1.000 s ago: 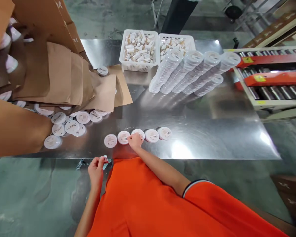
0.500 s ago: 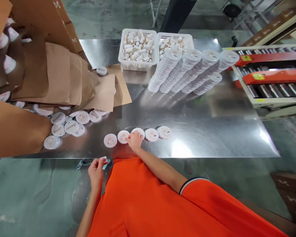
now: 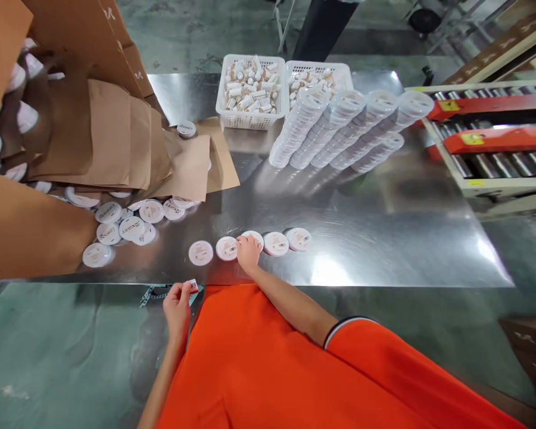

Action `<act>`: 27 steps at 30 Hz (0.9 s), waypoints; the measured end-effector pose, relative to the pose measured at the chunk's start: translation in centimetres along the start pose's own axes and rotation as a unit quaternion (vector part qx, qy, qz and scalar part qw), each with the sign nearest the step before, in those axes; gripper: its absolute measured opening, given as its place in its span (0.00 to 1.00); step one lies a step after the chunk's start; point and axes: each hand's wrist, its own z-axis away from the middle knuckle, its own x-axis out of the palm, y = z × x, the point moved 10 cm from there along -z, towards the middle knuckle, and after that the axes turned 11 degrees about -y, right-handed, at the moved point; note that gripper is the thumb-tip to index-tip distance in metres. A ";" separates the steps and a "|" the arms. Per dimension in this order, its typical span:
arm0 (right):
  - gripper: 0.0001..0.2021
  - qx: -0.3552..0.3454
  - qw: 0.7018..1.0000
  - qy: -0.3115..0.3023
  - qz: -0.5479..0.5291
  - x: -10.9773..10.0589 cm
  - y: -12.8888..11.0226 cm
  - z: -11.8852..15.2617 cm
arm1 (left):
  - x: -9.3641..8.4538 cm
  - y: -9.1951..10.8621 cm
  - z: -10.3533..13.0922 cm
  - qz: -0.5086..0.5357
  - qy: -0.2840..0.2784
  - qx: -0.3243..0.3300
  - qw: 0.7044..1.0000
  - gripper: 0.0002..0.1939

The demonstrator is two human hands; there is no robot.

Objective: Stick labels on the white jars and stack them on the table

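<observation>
Several round white jars [image 3: 201,253] stand in a row near the front edge of the steel table. My right hand [image 3: 249,255] rests over the middle jar [image 3: 258,238], partly covering it, with its fingers bent and slightly apart; no held object shows in them. Just left of those fingertips is a second jar [image 3: 226,249] with a small barcode label [image 3: 233,249] on its top. Below the table edge, my left hand [image 3: 177,305] pinches a small red-and-white label strip [image 3: 193,286]. A bluish strip hangs behind that hand.
On the left, a cardboard box [image 3: 31,226] holds brown paper sheets and more jars, some spilled onto the table [image 3: 366,238]. Two white baskets [image 3: 250,121] of small bottles stand at the back beside stacked wrapped jars [image 3: 321,128]. A roller conveyor [image 3: 495,137] stands right.
My right hand has shifted slightly right, off the second jar, uncovering its barcode label. My left hand still holds the label strip, with little movement. The view has shifted slightly.
</observation>
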 end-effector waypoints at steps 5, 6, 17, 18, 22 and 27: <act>0.09 -0.181 0.942 -0.123 -0.253 0.3 -5.3 4.4 | 1.2 2.4 0.2 -0.015 -0.002 0.052 0.999 0.19; 0.09 -0.231 0.906 -0.187 -0.301 0.9 -7.1 6.0 | 1.4 2.8 0.3 -0.021 -0.005 0.060 0.998 0.19; 0.06 -0.254 0.818 -0.312 -0.411 0.6 -11.1 10.9 | 2.2 2.9 0.7 0.023 -0.070 0.097 0.993 0.13; 0.07 -0.251 0.818 -0.313 -0.412 0.8 -11.0 10.9 | 2.2 2.8 0.8 0.020 -0.073 0.098 0.992 0.12; 0.08 -0.259 0.820 -0.311 -0.406 1.2 -11.1 11.1 | 2.4 2.4 0.9 -0.019 -0.080 0.090 0.993 0.12; 0.08 -0.256 0.831 -0.299 -0.393 1.6 -11.3 11.1 | 2.2 2.6 0.6 -0.102 -0.042 0.090 0.990 0.14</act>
